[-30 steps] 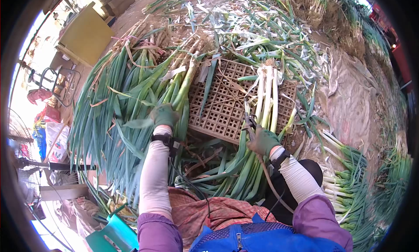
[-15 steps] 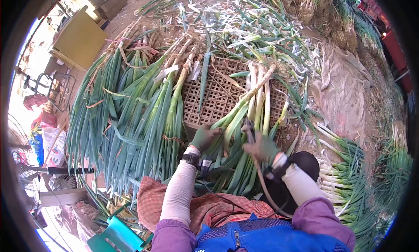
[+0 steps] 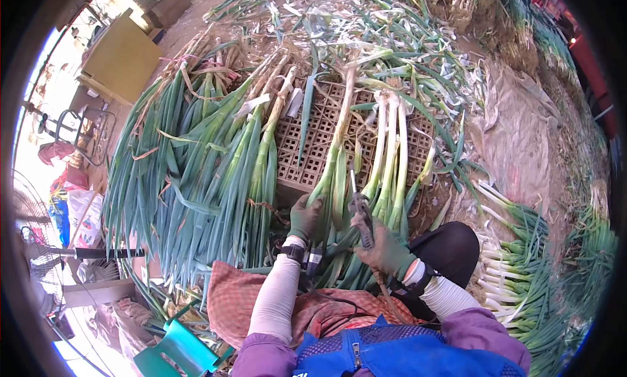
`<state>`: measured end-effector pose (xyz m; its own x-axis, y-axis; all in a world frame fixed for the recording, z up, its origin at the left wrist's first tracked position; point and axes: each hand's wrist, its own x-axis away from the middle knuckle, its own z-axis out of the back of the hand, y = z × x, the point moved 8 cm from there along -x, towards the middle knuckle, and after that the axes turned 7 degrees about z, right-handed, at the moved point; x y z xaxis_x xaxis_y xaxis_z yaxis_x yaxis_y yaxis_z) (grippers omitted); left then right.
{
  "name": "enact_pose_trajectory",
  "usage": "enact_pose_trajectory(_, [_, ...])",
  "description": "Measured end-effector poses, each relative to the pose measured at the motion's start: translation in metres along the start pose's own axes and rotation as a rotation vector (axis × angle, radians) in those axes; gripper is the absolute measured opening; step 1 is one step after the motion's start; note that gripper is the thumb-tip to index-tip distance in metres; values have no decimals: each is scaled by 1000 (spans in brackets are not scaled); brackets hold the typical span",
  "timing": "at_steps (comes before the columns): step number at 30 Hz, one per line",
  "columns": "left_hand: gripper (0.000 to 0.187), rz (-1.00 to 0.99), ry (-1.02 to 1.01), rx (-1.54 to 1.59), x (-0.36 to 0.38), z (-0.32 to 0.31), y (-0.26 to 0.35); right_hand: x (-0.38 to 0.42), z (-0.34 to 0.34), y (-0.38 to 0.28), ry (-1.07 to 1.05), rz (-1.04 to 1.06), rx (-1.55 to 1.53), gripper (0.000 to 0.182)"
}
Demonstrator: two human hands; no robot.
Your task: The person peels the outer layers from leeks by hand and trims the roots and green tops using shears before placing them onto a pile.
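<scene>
Outdoor farm produce-processing spot, on bare ground. Evidence: big heaps of green onions [image 3: 196, 161] with roots and soil still on, trimmed leaves and husks [image 3: 392, 44] littering the dirt, an upturned plastic crate [image 3: 326, 142] used as a work surface, cleaned white stalks [image 3: 516, 272] stacked on a tarp [image 3: 522, 155]. Fan [image 3: 29, 207] and cardboard box [image 3: 121, 57] at the edge.

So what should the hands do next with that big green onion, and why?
Probably bring the tool in the right hand against the green onion that the left hand grips. The stalk lies lengthwise over the lattice crate, and the tool's tip already points up close beside it, so a short move would likely reach it.
</scene>
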<state>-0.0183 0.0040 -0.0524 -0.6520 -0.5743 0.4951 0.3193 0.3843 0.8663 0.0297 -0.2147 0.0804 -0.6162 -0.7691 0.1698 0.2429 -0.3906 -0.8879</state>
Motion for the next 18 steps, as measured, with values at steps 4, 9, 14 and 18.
enact_pose_trajectory(4, [30,51,29,22,-3,0,-27,-6,-12,-19,-179,-51,210,69])
enact_pose_trajectory(9, [32,44,6,-11,-13,1,-45,-39,-11,-4,-197,-247,258,67])
enact_pose_trajectory(14, [33,27,-5,-58,-10,1,-45,-108,10,16,-176,-464,269,63])
enact_pose_trajectory(18, [33,17,9,-61,-8,-1,-44,-171,44,-5,-168,-364,481,60])
